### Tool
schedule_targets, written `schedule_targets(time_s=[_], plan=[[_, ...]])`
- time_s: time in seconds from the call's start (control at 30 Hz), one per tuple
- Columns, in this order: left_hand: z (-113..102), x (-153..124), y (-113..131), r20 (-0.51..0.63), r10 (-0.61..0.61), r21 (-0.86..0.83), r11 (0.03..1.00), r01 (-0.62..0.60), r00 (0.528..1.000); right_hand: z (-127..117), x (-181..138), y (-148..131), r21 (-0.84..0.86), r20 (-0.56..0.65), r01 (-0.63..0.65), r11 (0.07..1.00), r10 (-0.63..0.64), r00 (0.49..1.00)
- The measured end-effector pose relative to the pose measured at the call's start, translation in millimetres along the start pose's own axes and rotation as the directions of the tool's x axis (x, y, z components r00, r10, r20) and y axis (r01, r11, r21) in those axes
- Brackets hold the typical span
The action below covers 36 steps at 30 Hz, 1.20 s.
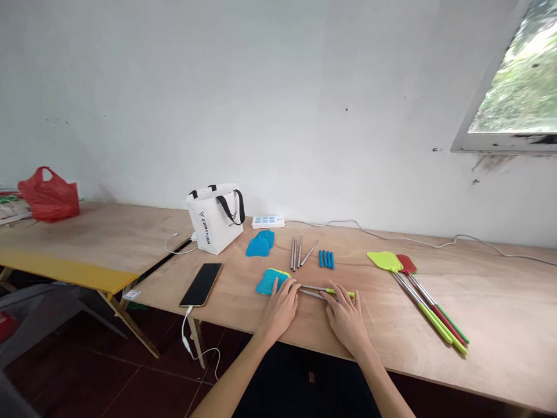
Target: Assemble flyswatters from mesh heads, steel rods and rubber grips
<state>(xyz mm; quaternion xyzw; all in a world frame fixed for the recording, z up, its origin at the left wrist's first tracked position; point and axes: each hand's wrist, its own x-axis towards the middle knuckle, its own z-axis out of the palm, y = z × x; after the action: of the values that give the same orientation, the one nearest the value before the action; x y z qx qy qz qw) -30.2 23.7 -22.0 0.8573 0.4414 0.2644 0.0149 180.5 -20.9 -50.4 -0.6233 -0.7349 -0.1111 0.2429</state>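
Observation:
Two fly swatters lie side by side in front of me. A blue swatter head (265, 283) overlaps a yellow-green swatter head (279, 271), of which only the rim shows. My left hand (282, 307) is closed around the necks, where heads meet metal rods. My right hand (347, 318) grips the other end, its fingers over a yellow-green handle (350, 294); it hides the end of the second rod. Beyond my hands are loose blue swatter heads (258, 246), several bare metal rods (300, 253) and several blue handle grips (326, 259).
At right lie whole swatters with a yellow-green head (385, 260) and a red head (408, 265). On the left are a phone (201, 284) on a cable and a white tote bag (215, 223). A power strip (268, 222) sits by the wall; a red bag (50, 197) stands far left.

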Motion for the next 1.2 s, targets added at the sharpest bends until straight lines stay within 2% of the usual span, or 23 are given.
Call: schedule_targets(time_s=[0.17, 0.3, 0.43, 0.6, 0.77, 1.2], plan=[[-3, -2, 13, -0.048, 0.006, -0.047, 0.999, -0.008, 0.999, 0, 0, 2, 0.031, 0.019, 0.019, 0.999, -0.020, 1.000], [-7, -4, 22, 0.034, 0.053, -0.089, 0.995, -0.050, 0.998, 0, 0, 1, 0.042, 0.022, 0.025, 0.999, -0.026, 0.999], [-11, -3, 23, 0.126, -0.014, -0.139, 0.990, 0.032, 0.992, -1, 1, 3, 0.075, 0.040, 0.007, 0.997, -0.010, 0.999], [-14, 0, 20, 0.188, -0.032, -0.177, 0.982, 0.065, 0.982, -4, -1, 35, 0.085, 0.058, -0.072, 0.994, 0.067, 0.996], [-14, 1, 20, 0.179, -0.020, -0.173, 0.983, 0.052, 0.984, -4, -10, 62, 0.053, 0.201, -0.191, 0.980, 0.177, 0.963], [-19, 2, 24, 0.223, -0.043, -0.146, 0.986, 0.077, 0.974, -6, -8, 57, 0.075, 0.225, -0.241, 0.968, 0.219, 0.949]])
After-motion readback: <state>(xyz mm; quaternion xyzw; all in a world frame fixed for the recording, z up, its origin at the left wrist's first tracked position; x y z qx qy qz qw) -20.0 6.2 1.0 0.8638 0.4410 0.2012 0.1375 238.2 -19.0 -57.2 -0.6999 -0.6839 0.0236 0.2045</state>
